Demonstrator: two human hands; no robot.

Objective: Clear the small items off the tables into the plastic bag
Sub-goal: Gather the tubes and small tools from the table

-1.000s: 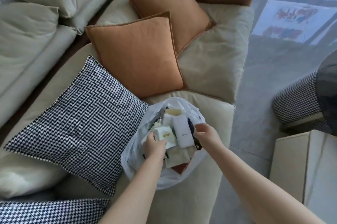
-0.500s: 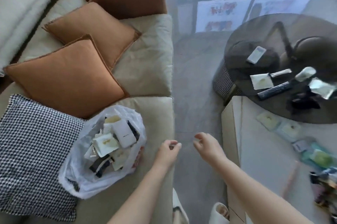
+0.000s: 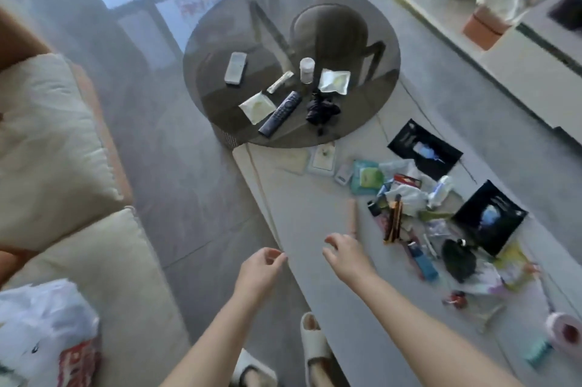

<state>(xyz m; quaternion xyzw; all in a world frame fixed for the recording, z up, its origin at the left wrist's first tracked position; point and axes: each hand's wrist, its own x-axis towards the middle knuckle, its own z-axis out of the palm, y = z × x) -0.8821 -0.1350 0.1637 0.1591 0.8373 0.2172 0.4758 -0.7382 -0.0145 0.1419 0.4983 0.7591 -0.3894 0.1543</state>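
Both hands are empty: the left hand (image 3: 263, 267) hangs with fingers loosely curled just off the near edge of the pale low desk (image 3: 302, 216), and the right hand (image 3: 345, 256) reaches over that desk with fingers relaxed and spread, holding nothing.

The plastic bag (image 3: 47, 333) sits on the sofa (image 3: 104, 260) at the near left, well apart from both hands. It looks thin and limp, so it will likely sag unless its rim is held open.

The small items lie in two groups. On the round glass desk (image 3: 220, 40) at the far middle are a dark remote (image 3: 280, 113), a pale remote (image 3: 235, 68), a small white bottle (image 3: 306, 70), a slim tube (image 3: 280, 81), two flat sachets (image 3: 256, 106) and a crumpled black piece (image 3: 322, 109). The remotes look stiff and easy to take by their long sides; the sachets look light and flat, and probably need a fingertip under an edge; the bottle could roll if tipped.

On the pale desk to the right lies a jumbled pile (image 3: 406, 197) of packets, tubes and wrappers, blurred and hard to tell apart. A pinkish stick (image 3: 352, 216) lies just beyond the right hand and seems the nearest thing to take.

Two dark booklets (image 3: 425, 149) sit among the pile, and a roll of tape (image 3: 565, 330) lies at the near right. The overlapping clutter may slide when one piece is pulled.
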